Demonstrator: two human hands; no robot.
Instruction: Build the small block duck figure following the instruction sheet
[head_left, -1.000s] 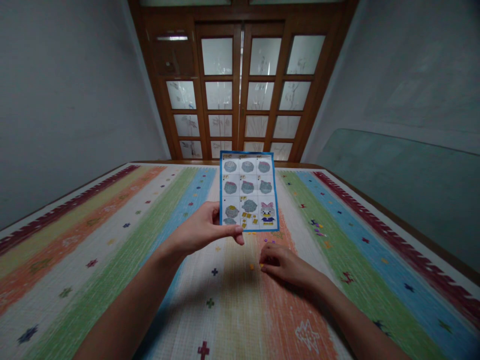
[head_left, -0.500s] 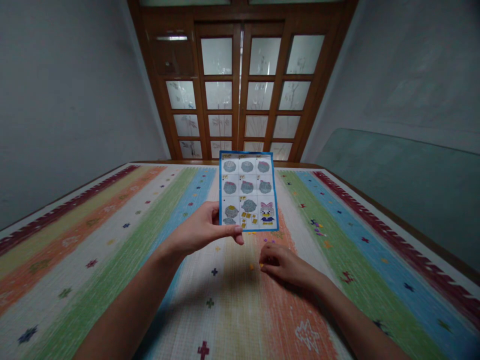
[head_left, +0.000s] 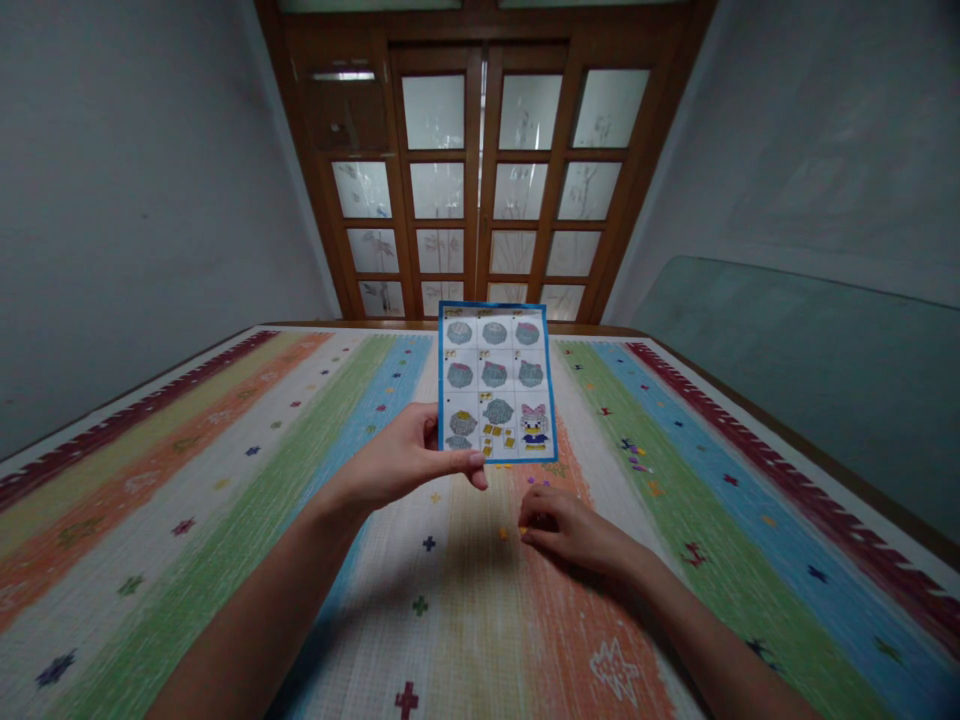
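Note:
My left hand (head_left: pixel 405 462) pinches the lower left corner of a blue-bordered instruction sheet (head_left: pixel 496 380) and holds it upright above the striped cloth (head_left: pixel 225 520). The sheet shows a grid of building steps and a cartoon duck figure. My right hand (head_left: pixel 570 530) rests on the cloth just below the sheet, fingers curled together over a tiny yellow piece (head_left: pixel 522 532). Another small yellow piece (head_left: pixel 503 533) lies on the cloth just left of that hand.
A few tiny purple and coloured pieces (head_left: pixel 634 458) lie on the cloth to the right. The cloth covers a wide surface. A wooden door with frosted glass panes (head_left: pixel 480 190) stands at the far end. A glass sheet (head_left: pixel 810 360) leans against the right wall.

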